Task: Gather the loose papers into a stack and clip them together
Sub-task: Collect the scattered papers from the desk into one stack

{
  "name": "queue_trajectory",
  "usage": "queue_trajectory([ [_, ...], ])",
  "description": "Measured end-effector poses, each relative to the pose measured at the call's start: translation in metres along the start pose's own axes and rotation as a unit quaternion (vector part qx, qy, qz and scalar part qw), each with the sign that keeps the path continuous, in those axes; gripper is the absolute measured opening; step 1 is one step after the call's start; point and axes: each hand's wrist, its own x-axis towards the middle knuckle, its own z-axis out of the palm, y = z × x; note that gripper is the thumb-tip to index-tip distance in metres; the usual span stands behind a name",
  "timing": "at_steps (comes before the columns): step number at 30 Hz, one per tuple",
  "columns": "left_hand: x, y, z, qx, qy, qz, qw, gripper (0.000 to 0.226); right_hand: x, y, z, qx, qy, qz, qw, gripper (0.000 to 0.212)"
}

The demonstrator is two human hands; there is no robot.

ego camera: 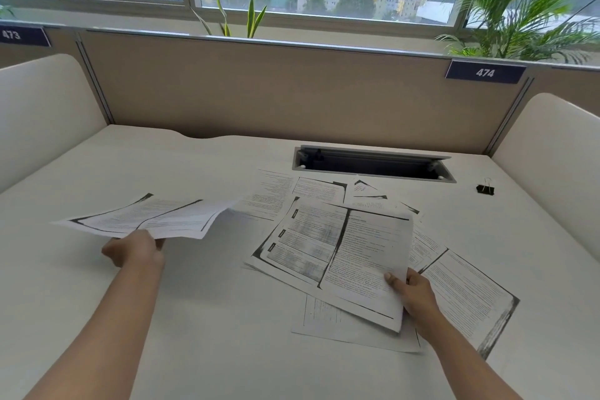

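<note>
My left hand [134,250] grips a few sheets [152,217] by their near edge. They are lifted clear of the desk [194,318], and their far edge hangs unsupported. My right hand [414,291] pinches the near right corner of the top sheet [357,253], thumb on top. The hands are well apart. The other papers [470,299] lie overlapped and skewed at centre-right. The clip [485,189] sits at the far right, well apart from them.

Probable faults from this state:

- **Held sheets fan out or slip.** They are gripped along one edge only.
- **Top sheet creases or tears.** A corner pinch concentrates the load if the lift is fast.
- **Underlying papers get dragged along.** The top sheet overlaps them, and friction would scatter them further.
- **Rear papers drop into the slot [373,164].** They lie just in front of it, so any backward push could send one in.
- **Stack comes out uneven.** The sheets lie at mixed angles, and the clip may then catch only some edges.
- **Stack left in one hand.** Reaching for the clip takes one hand off the stack.
</note>
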Motion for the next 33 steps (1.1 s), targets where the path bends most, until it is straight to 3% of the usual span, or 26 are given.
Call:
queue_trajectory([
  [9, -0.063, -0.047, 0.008, 0.067, -0.117, -0.063, 0.989, 0.022, 0.001, -0.004, 0.007, 0.074, -0.037, 0.029, 0.996, 0.025],
  [16, -0.1, -0.083, 0.002, 0.094, -0.194, -0.094, 0.972, 0.025, -0.003, -0.014, 0.017, 0.144, -0.08, 0.039, 0.986, 0.015],
  [20, -0.111, -0.096, 0.0, 0.128, -0.227, -0.101, 0.96, 0.031, -0.003, -0.016, 0.022, 0.161, -0.092, 0.05, 0.981, 0.02],
  [28, -0.128, -0.09, -0.005, 0.256, -0.378, -0.163, 0.875, 0.015, -0.007, -0.016, 0.025, 0.185, -0.091, 0.076, 0.976, 0.018],
  [31, -0.123, -0.08, -0.006, 0.354, -0.408, -0.174, 0.823, 0.03, -0.006, -0.017, 0.019, 0.203, -0.08, 0.088, 0.972, 0.02],
  [33, -0.116, -0.074, -0.008, 0.397, -0.397, -0.176, 0.808, 0.048, -0.006, -0.017, 0.014, 0.206, -0.078, 0.089, 0.971, 0.022],
])
